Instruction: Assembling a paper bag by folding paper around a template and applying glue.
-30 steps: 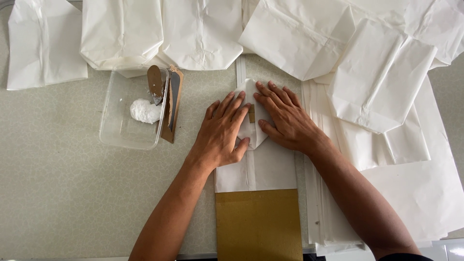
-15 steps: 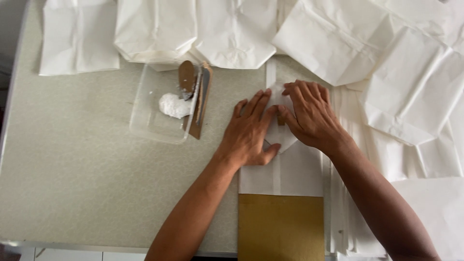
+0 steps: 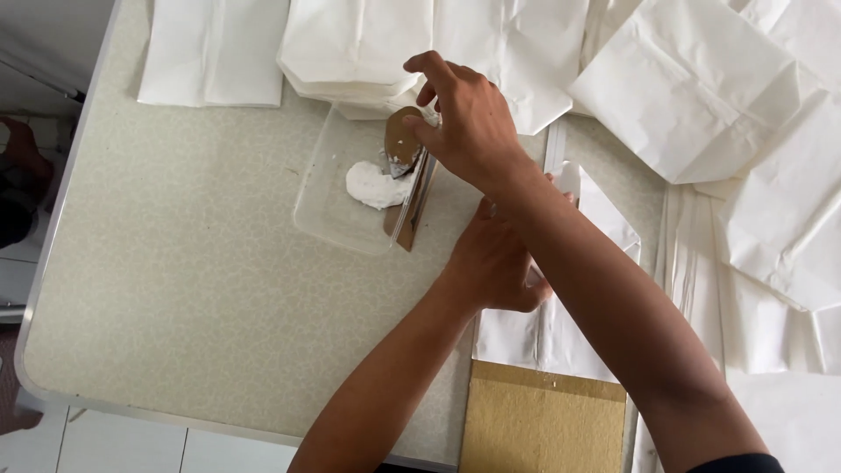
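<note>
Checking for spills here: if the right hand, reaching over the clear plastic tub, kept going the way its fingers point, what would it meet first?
Most likely the blob of white paste in the clear plastic tub: the right hand points the brown cardboard spreader down-left at it. Depth is unclear from above.

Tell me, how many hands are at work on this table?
2. The right hand reaches across to the clear tray, pinching a brown cardboard scraper by the white paste. The left hand presses the white paper bag, partly under the right forearm.
</note>
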